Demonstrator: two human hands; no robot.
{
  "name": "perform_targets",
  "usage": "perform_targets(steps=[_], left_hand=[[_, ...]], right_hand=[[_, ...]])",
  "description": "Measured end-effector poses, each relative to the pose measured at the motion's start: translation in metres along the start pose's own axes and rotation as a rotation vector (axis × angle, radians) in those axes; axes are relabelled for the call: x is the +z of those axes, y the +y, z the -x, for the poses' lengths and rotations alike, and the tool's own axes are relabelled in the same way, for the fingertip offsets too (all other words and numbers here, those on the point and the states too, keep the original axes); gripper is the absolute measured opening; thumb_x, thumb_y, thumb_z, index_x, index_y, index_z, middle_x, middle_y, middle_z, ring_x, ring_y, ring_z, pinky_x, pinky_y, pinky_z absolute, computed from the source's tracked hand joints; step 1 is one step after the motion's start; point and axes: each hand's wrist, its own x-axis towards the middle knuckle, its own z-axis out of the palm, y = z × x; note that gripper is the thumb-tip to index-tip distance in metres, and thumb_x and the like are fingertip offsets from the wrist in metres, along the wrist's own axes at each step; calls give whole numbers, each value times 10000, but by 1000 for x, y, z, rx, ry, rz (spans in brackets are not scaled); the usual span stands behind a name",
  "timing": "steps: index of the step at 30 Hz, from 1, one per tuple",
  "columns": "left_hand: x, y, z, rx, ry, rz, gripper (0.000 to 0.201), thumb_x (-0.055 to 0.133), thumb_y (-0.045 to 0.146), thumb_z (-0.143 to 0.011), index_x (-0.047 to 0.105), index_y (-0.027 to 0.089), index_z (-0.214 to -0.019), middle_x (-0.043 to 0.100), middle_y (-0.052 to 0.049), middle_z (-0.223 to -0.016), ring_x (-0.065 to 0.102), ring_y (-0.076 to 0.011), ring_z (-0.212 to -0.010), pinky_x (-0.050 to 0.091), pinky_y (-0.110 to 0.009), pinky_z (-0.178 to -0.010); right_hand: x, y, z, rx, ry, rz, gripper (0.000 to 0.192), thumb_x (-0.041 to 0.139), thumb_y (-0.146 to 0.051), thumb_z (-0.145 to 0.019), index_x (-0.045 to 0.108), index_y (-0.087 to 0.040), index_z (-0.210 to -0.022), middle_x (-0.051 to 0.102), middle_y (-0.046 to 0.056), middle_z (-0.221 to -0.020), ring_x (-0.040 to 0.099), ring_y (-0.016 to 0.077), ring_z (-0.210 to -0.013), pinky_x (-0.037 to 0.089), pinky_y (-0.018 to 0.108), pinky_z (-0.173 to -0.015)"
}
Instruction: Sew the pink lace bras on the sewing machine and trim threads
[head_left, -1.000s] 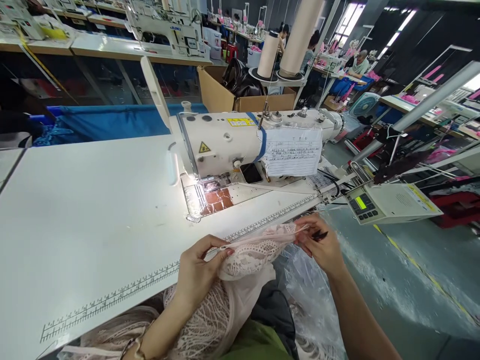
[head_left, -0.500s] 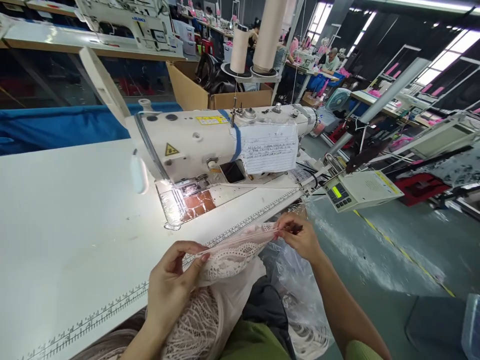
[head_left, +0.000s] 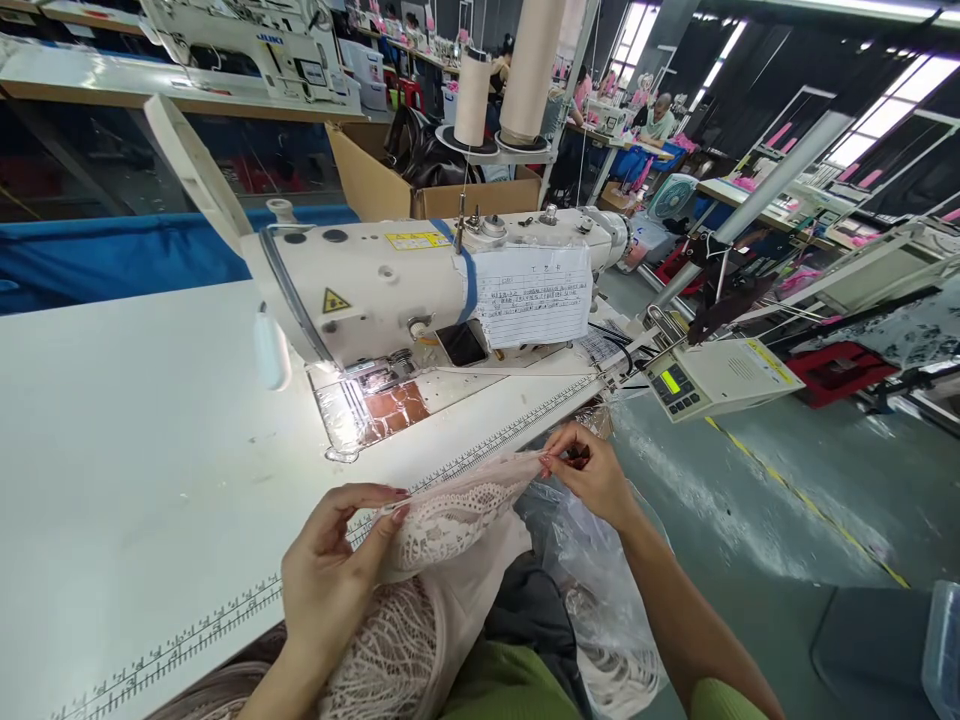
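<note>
Pale lace stretched at the table's near edge

The lace piece [head_left: 465,510] spans the space between two hands at the near edge of the white table [head_left: 150,430], its top edge drawn nearly straight and its patterned cloth hanging below. The left hand [head_left: 337,565] pinches the left end of that edge between thumb and fingers. The right hand [head_left: 589,475] grips the farther, right end with its fingertips, the other fingers curled in. Something dark seems tucked inside the right hand, though it is too shaded to make out.

Below the lace piece, more lace [head_left: 394,645] lies in a bundle on the person's lap, beside a clear plastic bag [head_left: 592,550] to the right. A printed ruler strip [head_left: 495,440] runs along the table's near edge, partly behind the lace piece and the left hand.

On the far side of the strip stands a white sewing machine [head_left: 375,290], its lamp lighting the needle area at left. A written sheet [head_left: 534,297] hangs on its front, with a dark phone [head_left: 463,343] just to the left. To the right, a control box [head_left: 720,378] shows a lit green-yellow display. Two thread cones [head_left: 531,75] stand beyond the machine, near an open cardboard box [head_left: 367,175].
</note>
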Motion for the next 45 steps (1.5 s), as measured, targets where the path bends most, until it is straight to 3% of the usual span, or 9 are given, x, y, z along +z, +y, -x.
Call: perform_targets(steps=[7, 13, 19, 23, 28, 32, 34, 37, 45], left_hand=[[-2, 0, -4, 179, -28, -44, 109, 683, 169, -853, 679, 275, -879, 660, 23, -818, 604, -161, -765, 498, -276, -694], [-1, 0, -5, 77, -22, 72, 87, 732, 180, -814, 711, 254, -854, 689, 4, -829, 636, -170, -779, 514, -276, -683], [1, 4, -4, 20, -69, 210, 142, 748, 111, -771, 722, 233, -839, 707, -5, -799, 649, -153, -792, 529, -259, -735], [-3, 3, -5, -30, -119, 244, 130, 763, 132, -771, 710, 229, -841, 698, -6, -812, 637, -145, -805, 523, -240, -746], [-2, 14, -18, -197, -507, 75, 148, 632, 300, -920, 655, 239, -1053, 646, -40, -928, 628, -188, -891, 508, -279, -720], [25, 33, -14, 5, -746, -7, 251, 510, 311, -985, 594, 264, -1218, 585, -81, -1229, 547, -229, -1179, 452, -355, -962], [41, 37, -7, 53, -719, 22, 142, 503, 296, -988, 626, 228, -1007, 602, -59, -1045, 583, -192, -1003, 460, -311, -863], [57, 34, 1, 36, -594, 54, 230, 490, 270, -989, 550, 205, -776, 532, -16, -811, 532, -153, -754, 412, -263, -657], [63, 30, 1, 100, -421, -20, 224, 490, 233, -964, 574, 197, -759, 539, -8, -769, 516, -142, -694, 398, -246, -618]], right_hand=[[3, -3, -2, 15, 54, 182, 270, 691, -494, -861, 703, -225, -869, 647, 24, -735, 584, 152, -576, 459, 291, -531], [-5, -10, -2, 45, -23, 42, 306, 715, -491, -840, 678, -196, -767, 633, 13, -617, 575, 137, -528, 388, 251, -472], [-19, -2, 0, 170, -87, -178, 312, 770, -473, -803, 650, -185, -789, 600, -15, -533, 326, 48, -350, 191, 209, -362], [-29, -10, -1, 107, -104, -277, 309, 817, -452, -756, 653, -191, -738, 575, -5, -625, 406, 67, -398, 234, 214, -361], [-30, -52, -2, 14, -245, -114, 280, 800, -422, -778, 670, -181, -718, 540, -9, -624, 418, 81, -461, 325, 233, -428], [-3, -81, -2, 27, -379, 170, 130, 715, -279, -833, 676, -175, -765, 606, -1, -668, 474, 93, -555, 354, 218, -508], [13, -86, -2, 11, -410, 274, 80, 669, -208, -832, 665, -174, -759, 612, -8, -675, 492, 94, -583, 351, 211, -532], [25, -83, -1, -11, -393, 312, 86, 632, -173, -831, 651, -173, -747, 596, -23, -658, 476, 86, -571, 344, 208, -539], [19, -67, -3, -22, -281, 274, 88, 636, -196, -839, 667, -163, -764, 587, -28, -653, 470, 84, -579, 357, 211, -557]])
